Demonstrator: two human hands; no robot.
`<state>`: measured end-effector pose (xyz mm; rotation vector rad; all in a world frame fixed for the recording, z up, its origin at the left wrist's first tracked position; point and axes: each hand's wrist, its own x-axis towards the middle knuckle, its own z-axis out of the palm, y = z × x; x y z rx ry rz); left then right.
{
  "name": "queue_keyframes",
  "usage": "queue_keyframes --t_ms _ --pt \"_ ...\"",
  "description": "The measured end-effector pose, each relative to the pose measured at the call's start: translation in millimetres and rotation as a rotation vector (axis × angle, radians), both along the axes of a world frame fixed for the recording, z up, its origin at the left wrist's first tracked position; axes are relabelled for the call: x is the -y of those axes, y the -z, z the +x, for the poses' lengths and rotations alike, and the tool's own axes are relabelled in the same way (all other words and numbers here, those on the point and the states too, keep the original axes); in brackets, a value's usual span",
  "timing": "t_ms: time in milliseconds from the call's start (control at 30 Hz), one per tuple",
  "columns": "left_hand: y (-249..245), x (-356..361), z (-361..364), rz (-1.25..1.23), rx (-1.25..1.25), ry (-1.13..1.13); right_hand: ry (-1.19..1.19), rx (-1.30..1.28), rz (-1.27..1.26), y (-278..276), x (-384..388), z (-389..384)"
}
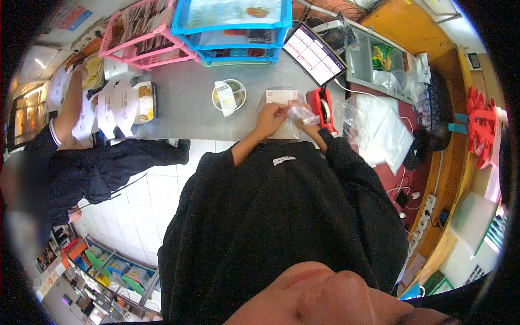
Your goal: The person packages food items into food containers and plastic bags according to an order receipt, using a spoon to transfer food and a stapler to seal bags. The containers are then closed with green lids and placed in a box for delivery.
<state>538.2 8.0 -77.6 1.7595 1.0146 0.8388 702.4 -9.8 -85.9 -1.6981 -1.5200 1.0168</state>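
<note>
In the head view, a flat clear packet with a white label is seen lying on the steel counter, straight ahead of the person and just beside a red tape dispenser. The left hand is closed in a pinch at the packet's near edge. The right hand is clenched on a piece of crumpled clear plastic, which is held between the two hands and touches the dispenser's side.

As a judgement, the plastic is best handled if it is drawn flat and taut between both pinches, low over the packet; the label should be left uncovered by the fingers; the dispenser should be steadied if tape is pulled.

A lidded bowl with a paper slip across it stands to the left, well apart. A tablet screen leans behind, and a heap of clear bags lies to the right. At the far left a co-worker's arm is raised beside white paper bags.

Much is hard to make out: the fingertips are blurred; whether tape is held cannot be told; the packet's contents and the label's print are unreadable; the right palm is hidden by the plastic; the counter's near edge is cut off by the black sweater.
</note>
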Motion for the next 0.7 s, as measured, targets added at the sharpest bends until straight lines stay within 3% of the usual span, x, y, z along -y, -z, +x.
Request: queue_keyframes --t_ms 67,167,200,233,300,333,467,533,667,700 --pt "-2.3 -0.1 -4.7 0.115 -0.048 0.058 -0.056 0.168 0.315 32.1 14.7 -2.3" --pt "-4.6 6.7 2.0 0.285 -0.047 0.100 0.140 0.058 0.070 4.1 26.1 -12.9" --pt "-2.5 4.9 5.3 0.250 -0.142 0.107 0.024 0.238 0.103 -0.1 27.7 -8.8" --pt "-0.1 2.3 7.7 0.217 -0.237 0.111 0.029 0.236 0.104 -9.6 26.5 -5.1" --pt "5.4 3.2 10.6 0.245 -0.214 0.124 -0.054 -0.023 0.183 -30.2 27.3 4.2" --pt "7.9 4.8 12.1 0.274 -0.187 0.132 -0.173 -0.053 -0.144 -36.5 24.8 21.7" --pt "12.1 6.6 2.1 0.276 -0.103 0.142 -0.020 -0.163 -0.096 -33.8 25.1 72.9" --pt "12.2 11.4 -0.1 0.382 -0.121 0.067 0.062 -0.017 0.027 -34.4 26.5 81.6" --pt "9.5 18.4 -1.2 0.390 -0.188 0.050 0.091 0.228 0.025 -38.0 22.2 58.9" --pt "5.4 19.7 0.8 0.370 -0.197 0.029 0.041 0.261 0.213 -38.0 22.4 51.8"
